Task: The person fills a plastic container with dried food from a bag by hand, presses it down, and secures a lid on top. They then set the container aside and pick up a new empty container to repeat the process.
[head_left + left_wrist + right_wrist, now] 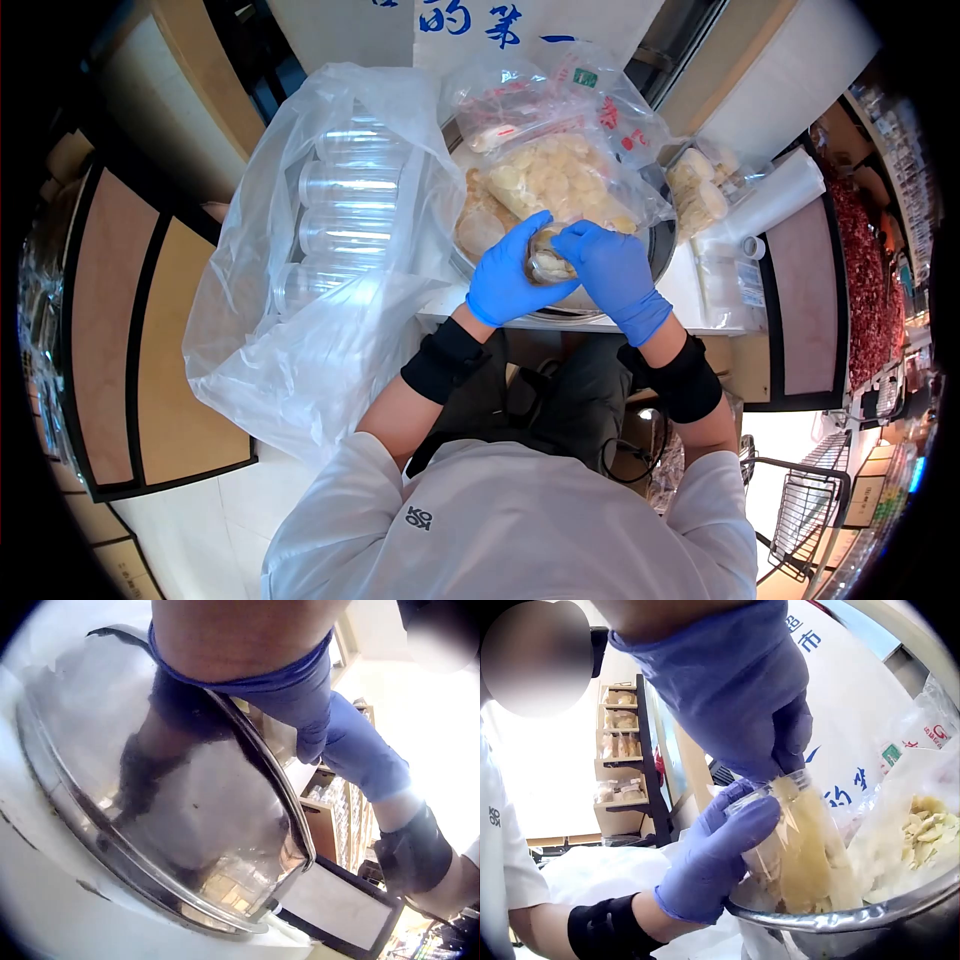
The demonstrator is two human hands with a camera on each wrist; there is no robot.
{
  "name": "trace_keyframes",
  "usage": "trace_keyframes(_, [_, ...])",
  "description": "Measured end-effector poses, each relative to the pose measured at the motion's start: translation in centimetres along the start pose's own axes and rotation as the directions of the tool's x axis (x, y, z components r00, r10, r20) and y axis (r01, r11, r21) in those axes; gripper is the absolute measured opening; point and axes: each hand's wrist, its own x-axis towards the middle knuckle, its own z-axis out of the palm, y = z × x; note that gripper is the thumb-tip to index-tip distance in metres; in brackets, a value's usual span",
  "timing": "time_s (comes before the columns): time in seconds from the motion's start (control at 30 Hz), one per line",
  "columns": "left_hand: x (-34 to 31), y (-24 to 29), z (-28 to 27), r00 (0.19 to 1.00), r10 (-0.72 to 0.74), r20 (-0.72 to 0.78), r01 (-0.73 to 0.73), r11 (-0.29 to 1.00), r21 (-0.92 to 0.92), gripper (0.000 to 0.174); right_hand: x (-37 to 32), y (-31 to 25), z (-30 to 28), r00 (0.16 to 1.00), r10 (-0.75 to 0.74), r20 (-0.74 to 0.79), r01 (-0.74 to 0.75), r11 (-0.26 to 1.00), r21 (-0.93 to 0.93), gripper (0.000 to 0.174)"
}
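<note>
My blue-gloved left hand curls round a clear plastic jar, holding it tilted over a metal basin. Inside the jar stand pale yellow dried slices, one of them long and broad. At the jar's mouth is my gloved right hand, its fingers bent and pinching the upper end of a slice. The fingertips are partly hidden. Behind the hands, an open plastic bag full of such slices lies in the basin. The left wrist view shows mostly the basin's shiny outer wall.
Left of the basin, a large translucent bag holds several clear jars. To the right are a packed bag of pale pieces, a plastic roll and a small bottle. Wooden display units stand on both sides.
</note>
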Motion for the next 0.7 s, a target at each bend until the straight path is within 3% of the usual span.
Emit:
trace_keyframes(0.13, [0.1,0.0,0.3,0.999,-0.025,-0.030,0.025,1.000,0.017,0.085,0.2,0.8,0.1,0.988,-0.079,-0.134,0.087,0.995,0.054,0.018])
trace_keyframes(0.2, [0.1,-0.1,0.2,0.999,-0.026,-0.042,0.026,1.000,0.005,0.085,0.5,0.5,-0.2,0.985,0.171,-0.003,-0.160,0.929,0.333,0.014])
trace_keyframes(0.33, [0.1,-0.7,0.6,0.998,0.029,-0.047,-0.027,0.999,0.044,0.086,1.0,0.2,-0.6,0.980,0.199,-0.001,-0.183,0.904,0.387,0.011])
trace_keyframes(0.5, [0.2,-0.8,0.8,0.995,0.062,-0.080,-0.057,0.996,0.064,0.086,1.2,-0.3,0.4,0.938,0.344,-0.043,-0.316,0.899,0.302,0.012])
trace_keyframes(0.63, [0.3,-0.6,0.7,0.991,0.071,-0.116,-0.065,0.996,0.058,0.087,1.5,-0.1,0.5,0.944,0.299,-0.138,-0.232,0.901,0.367,0.011])
trace_keyframes(0.7, [0.3,-0.6,0.6,0.990,0.064,-0.123,-0.057,0.997,0.058,0.087,1.8,0.3,-0.1,0.930,0.367,0.007,-0.320,0.800,0.508,0.013])
